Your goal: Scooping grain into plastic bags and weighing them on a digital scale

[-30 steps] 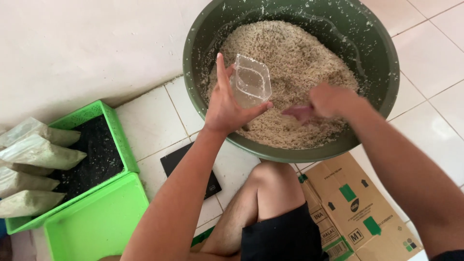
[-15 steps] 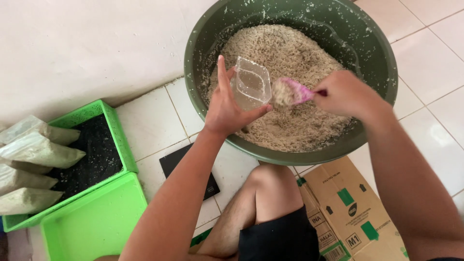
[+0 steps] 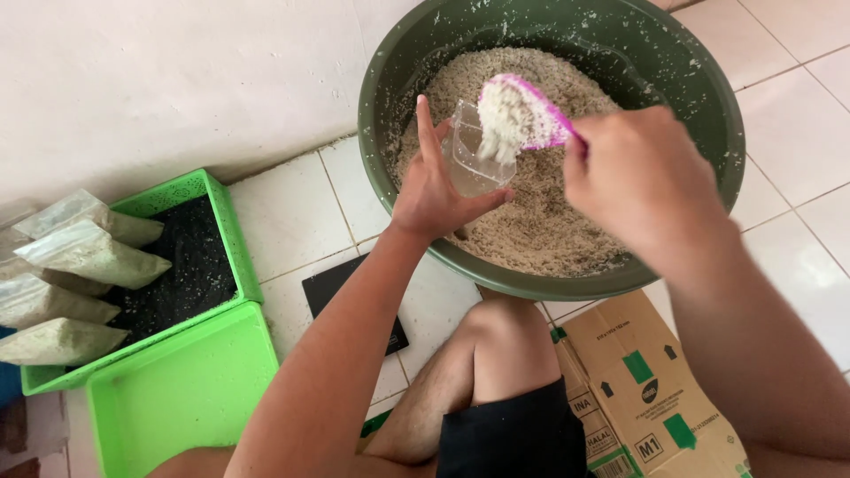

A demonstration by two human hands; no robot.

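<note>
A home floor serving as a small packing area. Pale square floor tiles (image 3: 288, 212) are meeting a plain white wall (image 3: 159, 80) across the upper left of the frame. A large green basin (image 3: 708, 71) of grain mix is sitting at top centre; green plastic baskets (image 3: 181, 389) with filled clear bags (image 3: 88, 257) are standing at lower left, a black scale (image 3: 336, 288) is lying at centre, and a cardboard box (image 3: 646, 381) is resting at lower right.

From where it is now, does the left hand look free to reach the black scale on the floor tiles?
Probably not as things stand: the left hand is gripping the clear bag over the green basin. The black scale lies under that forearm, with nothing on top of it, so only the bag hinders.
</note>
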